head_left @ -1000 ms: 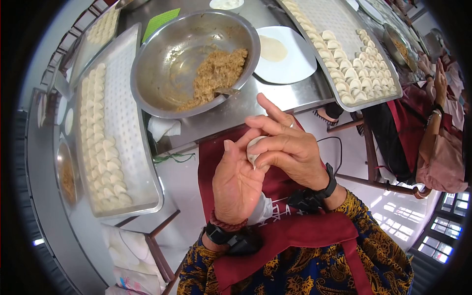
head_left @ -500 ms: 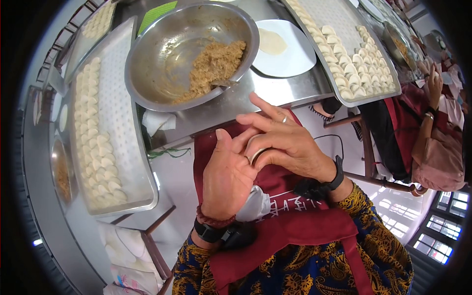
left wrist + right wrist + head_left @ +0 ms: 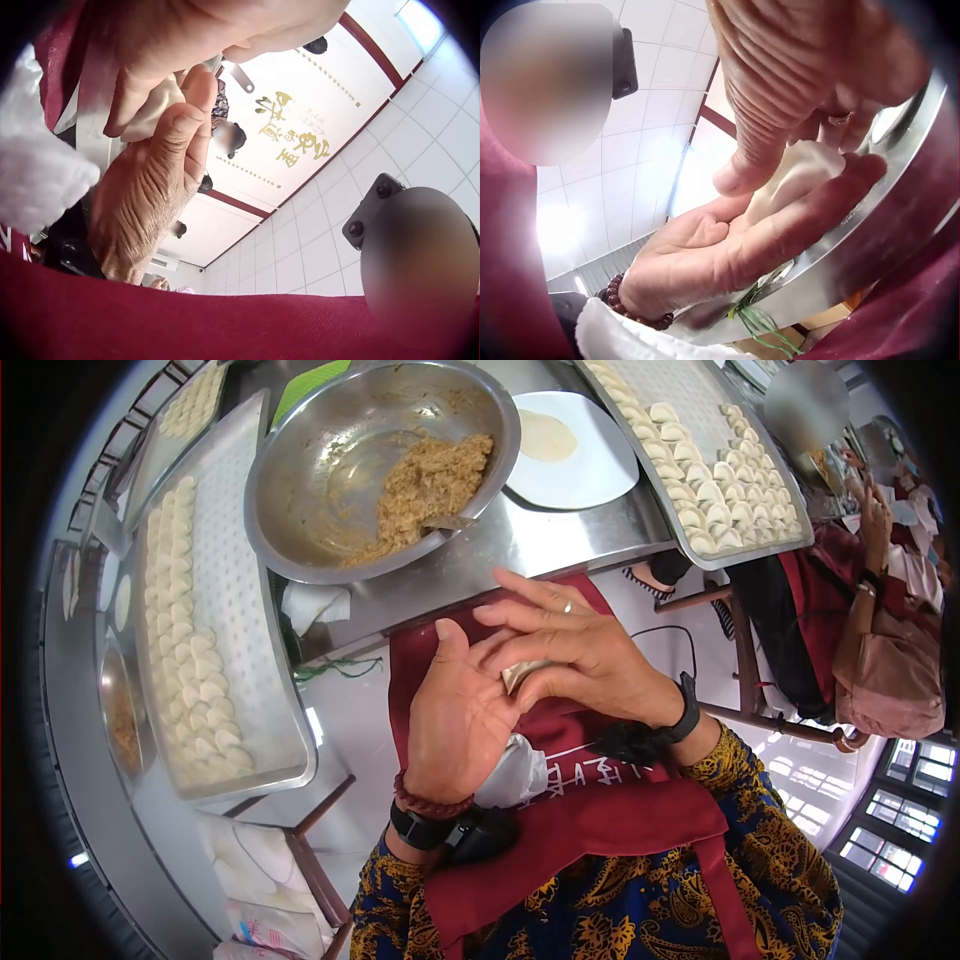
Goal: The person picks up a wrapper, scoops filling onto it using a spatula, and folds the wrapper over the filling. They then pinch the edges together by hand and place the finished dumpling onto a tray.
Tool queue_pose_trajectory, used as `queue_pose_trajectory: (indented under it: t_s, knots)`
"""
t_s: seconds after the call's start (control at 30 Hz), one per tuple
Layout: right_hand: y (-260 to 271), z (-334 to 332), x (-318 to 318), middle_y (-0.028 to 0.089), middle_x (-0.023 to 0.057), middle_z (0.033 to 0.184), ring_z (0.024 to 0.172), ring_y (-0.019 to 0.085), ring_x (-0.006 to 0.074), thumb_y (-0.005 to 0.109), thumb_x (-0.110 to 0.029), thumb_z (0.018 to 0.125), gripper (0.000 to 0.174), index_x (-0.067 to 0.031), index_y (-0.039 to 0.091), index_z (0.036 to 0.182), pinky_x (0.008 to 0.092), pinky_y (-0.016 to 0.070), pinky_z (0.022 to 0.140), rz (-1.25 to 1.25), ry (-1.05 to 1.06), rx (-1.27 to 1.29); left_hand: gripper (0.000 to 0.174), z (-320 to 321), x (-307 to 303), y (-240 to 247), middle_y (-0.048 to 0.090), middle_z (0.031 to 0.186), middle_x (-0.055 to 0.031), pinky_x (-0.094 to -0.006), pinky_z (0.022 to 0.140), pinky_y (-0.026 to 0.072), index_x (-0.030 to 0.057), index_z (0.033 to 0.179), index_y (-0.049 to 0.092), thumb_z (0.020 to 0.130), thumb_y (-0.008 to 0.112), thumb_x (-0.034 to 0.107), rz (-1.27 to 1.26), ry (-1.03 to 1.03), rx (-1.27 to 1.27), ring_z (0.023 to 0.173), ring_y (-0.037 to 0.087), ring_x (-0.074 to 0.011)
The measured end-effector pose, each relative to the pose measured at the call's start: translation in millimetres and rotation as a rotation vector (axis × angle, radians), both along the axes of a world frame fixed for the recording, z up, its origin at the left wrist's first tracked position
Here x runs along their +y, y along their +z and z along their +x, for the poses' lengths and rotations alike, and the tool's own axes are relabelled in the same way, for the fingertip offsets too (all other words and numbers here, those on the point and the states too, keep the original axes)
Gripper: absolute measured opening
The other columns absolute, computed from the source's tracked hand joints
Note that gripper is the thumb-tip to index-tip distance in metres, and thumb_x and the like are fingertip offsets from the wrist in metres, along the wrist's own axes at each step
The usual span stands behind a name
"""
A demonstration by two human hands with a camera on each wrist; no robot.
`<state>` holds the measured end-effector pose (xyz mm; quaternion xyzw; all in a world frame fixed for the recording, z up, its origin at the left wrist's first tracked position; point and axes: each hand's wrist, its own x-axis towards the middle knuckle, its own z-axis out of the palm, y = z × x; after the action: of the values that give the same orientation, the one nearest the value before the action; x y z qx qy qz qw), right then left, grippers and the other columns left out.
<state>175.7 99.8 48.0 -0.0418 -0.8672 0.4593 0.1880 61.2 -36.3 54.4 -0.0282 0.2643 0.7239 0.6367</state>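
Note:
In the head view, my left hand [image 3: 452, 705] is palm up above my lap, its thumb raised and its fingers fairly straight. A pale dough dumpling [image 3: 799, 176] lies along those fingers, in the right wrist view. My right hand [image 3: 605, 660] comes over from the other side and pinches the dumpling's edge between thumb and index finger, its other fingers spread. The left wrist view shows the dumpling [image 3: 156, 112] between both hands, its dough folded. From above, the right fingers hide most of it.
A steel bowl [image 3: 300, 550] with brown filling [image 3: 430, 490] stands ahead on the metal table. A white plate [image 3: 590, 470] with a round wrapper [image 3: 545, 436] is beside it. Trays of dumplings stand left [image 3: 235, 600] and right [image 3: 700, 420]. Another person's arm [image 3: 862, 600] is at far right.
The dumpling has turned within the fingers and shows less from above. Both hands stay together over the lap. The bowl, plate and trays have shifted slightly up and left in the head view.

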Motion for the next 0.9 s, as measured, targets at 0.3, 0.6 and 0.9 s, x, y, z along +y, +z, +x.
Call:
queue_pose_trajectory:
  t_s: [0.3,0.6,0.9]
  knots:
    - [-21,10,5,0.069,0.0103,0.12,0.13,0.052,0.0322,0.068,-0.017,0.09,0.011,-0.0102,0.074,0.095,0.041,0.0392,0.103,-0.219,-0.097,0.107,0.071,-5,5,-3,0.042,0.143,-0.0251,-0.0523,0.118,0.0235,-0.0121,0.138,0.036,0.106,0.022,0.05,0.086,-0.207,0.561,0.135,0.039,-0.0378]
    - [-17,15,6,0.066,0.01,0.127,0.131,0.052,0.0301,0.061,-0.017,0.095,0.015,-0.0107,0.074,0.097,0.0396,0.0395,0.1,-0.213,-0.171,0.126,0.082,-6,15,-9,0.048,0.141,-0.0216,-0.0472,0.115,0.0315,-0.0157,0.136,0.042,0.102,0.034,0.059,0.072,-0.073,0.008,0.131,0.046,-0.031]
    - [-7,19,20,0.07,0.0139,0.115,0.109,0.066,0.0252,0.061,-0.011,0.094,0.015,-0.0029,0.073,0.096,0.0344,0.0488,0.092,-0.437,-0.15,0.039,0.074,-14,30,-9,0.055,0.131,-0.0203,-0.0469,0.111,0.036,-0.0139,0.131,0.046,0.104,0.034,0.054,0.037,-0.136,0.058,0.122,0.052,-0.031]
